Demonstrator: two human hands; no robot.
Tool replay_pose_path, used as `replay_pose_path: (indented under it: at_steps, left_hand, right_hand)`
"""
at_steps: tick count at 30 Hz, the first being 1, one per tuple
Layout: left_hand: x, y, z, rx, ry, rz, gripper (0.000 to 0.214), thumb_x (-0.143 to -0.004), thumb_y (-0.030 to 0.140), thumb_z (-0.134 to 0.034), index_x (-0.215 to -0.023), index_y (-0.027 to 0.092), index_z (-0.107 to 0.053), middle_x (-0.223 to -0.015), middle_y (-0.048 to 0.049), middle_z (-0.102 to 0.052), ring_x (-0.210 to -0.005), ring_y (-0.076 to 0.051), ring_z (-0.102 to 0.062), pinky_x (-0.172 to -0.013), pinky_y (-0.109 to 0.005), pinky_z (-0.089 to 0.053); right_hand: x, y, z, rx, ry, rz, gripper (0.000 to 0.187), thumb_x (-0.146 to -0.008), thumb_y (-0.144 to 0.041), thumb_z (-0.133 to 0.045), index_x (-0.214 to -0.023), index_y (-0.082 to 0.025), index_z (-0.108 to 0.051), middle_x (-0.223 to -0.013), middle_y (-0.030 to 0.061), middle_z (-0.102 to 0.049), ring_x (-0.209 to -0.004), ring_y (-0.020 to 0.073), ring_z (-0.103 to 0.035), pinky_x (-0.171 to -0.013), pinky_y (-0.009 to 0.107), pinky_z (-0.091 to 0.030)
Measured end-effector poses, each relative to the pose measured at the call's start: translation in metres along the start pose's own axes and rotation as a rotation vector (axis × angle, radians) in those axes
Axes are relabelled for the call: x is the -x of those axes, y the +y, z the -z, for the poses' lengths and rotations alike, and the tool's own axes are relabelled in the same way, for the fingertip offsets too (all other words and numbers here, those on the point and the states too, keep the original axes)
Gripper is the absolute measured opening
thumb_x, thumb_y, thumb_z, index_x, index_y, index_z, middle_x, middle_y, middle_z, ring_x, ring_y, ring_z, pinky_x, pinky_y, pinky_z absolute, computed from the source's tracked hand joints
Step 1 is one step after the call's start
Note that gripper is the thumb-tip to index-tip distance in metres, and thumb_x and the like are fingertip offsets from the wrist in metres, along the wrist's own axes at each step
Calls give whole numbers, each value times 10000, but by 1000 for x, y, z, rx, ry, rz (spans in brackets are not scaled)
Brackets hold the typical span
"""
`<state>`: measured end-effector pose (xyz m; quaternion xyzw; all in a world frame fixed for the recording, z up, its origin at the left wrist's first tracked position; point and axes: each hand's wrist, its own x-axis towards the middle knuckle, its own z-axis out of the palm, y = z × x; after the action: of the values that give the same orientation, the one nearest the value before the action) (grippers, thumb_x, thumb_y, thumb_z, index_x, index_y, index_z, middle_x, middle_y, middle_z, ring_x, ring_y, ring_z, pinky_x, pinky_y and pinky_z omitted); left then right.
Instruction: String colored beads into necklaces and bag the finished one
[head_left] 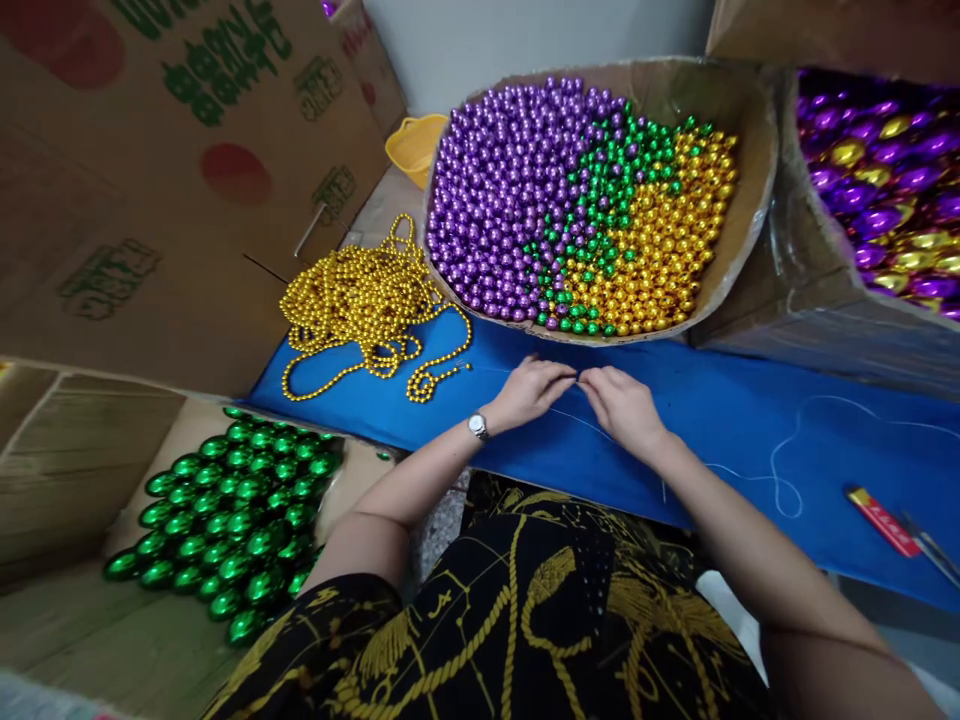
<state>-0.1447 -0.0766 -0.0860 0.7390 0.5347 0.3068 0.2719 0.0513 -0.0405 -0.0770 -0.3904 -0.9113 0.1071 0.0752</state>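
Note:
Both hands meet above the blue table cover [517, 440], their fingertips nearly touching. My left hand [531, 388], with a watch on its wrist, pinches a thin clear thread. From its left side the thread runs toward the loose end of a gold bead strand [431, 385]. My right hand [619, 405] is closed in a pinch on the thread as well. A small dark spot shows between the fingertips, too small to name. More clear thread [787, 490] curls over the cover to the right of my right hand.
A box [750, 240] of purple, green and gold beads stands just beyond my hands. To its right is a box of larger purple and gold beads [877, 220]. Large green beads [232, 510] fill a box at lower left. A red-and-yellow packet [885, 522] lies at right.

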Motion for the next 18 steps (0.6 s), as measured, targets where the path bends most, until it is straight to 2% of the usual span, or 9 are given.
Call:
replay_pose_path:
  at_steps: [3,6,8,10,11,13,15,16,18]
  left_hand:
    - [-5,24,5,127,-37,-45,220,-958,311,-514,-1004,176,-681,-948,-79,-711,-846,-166,-645,-794,-308,-488]
    - [-8,44,10,131,-46,-164,198,-946,285,-535,-966,172,-697,-933,-85,-700,-860,-167,-635,-786,-299,-485]
    - [-9,52,11,201,-40,-183,177,-930,287,-570,-956,182,-710,-920,-77,-693,-834,-156,-630,-759,-289,-485]
    - [-9,55,9,331,-12,-140,165,-907,308,-615,-944,189,-723,-893,-63,-680,-744,-127,-605,-674,-262,-473]
    - [-8,57,6,397,13,-119,168,-897,321,-632,-937,189,-728,-881,-58,-672,-706,-114,-587,-631,-248,-459]
    - [-6,59,-2,479,73,-129,176,-885,330,-652,-927,182,-737,-871,-55,-658,-676,-99,-563,-585,-229,-438]
    - [-2,63,-11,470,137,-182,167,-881,311,-658,-914,170,-742,-852,-51,-647,-667,-88,-550,-583,-220,-429]
    - [-1,65,-16,449,164,-199,161,-880,299,-658,-907,164,-742,-841,-48,-641,-654,-80,-538,-580,-216,-422]
    - [2,69,-24,424,193,-175,161,-882,287,-650,-903,153,-738,-830,-43,-634,-607,-62,-497,-552,-209,-391]
  right_hand:
    - [22,11,34,-103,118,67,328,-1006,-335,-375,-1057,-213,-676,-911,89,-686,-851,201,-617,-768,312,-467]
    - [48,19,56,-324,38,26,299,-978,-355,-446,-1053,-224,-704,-942,79,-710,-858,195,-644,-775,329,-494]
    - [65,19,58,-643,-103,-69,293,-947,-408,-512,-1048,-221,-713,-881,60,-714,-780,168,-652,-715,312,-516]
    - [78,15,52,-1047,-167,-205,328,-888,-478,-597,-1034,-210,-716,-758,32,-686,-650,132,-620,-598,269,-503]
    - [82,11,48,-1237,-131,-271,353,-851,-506,-639,-1024,-208,-717,-697,14,-658,-598,116,-592,-549,248,-483]
    - [87,4,39,-1499,43,-368,378,-798,-525,-698,-1017,-218,-718,-637,-12,-609,-563,96,-554,-518,226,-457]
    - [87,-4,33,-1545,226,-403,365,-801,-504,-706,-1046,-234,-717,-649,-15,-610,-580,95,-553,-533,228,-466]
    - [86,-7,33,-1480,282,-397,353,-819,-485,-693,-1070,-237,-715,-687,-4,-636,-602,102,-568,-549,239,-481]
    - [82,-11,34,-1192,344,-345,323,-868,-428,-646,-1125,-241,-705,-832,32,-701,-684,131,-621,-618,279,-522]
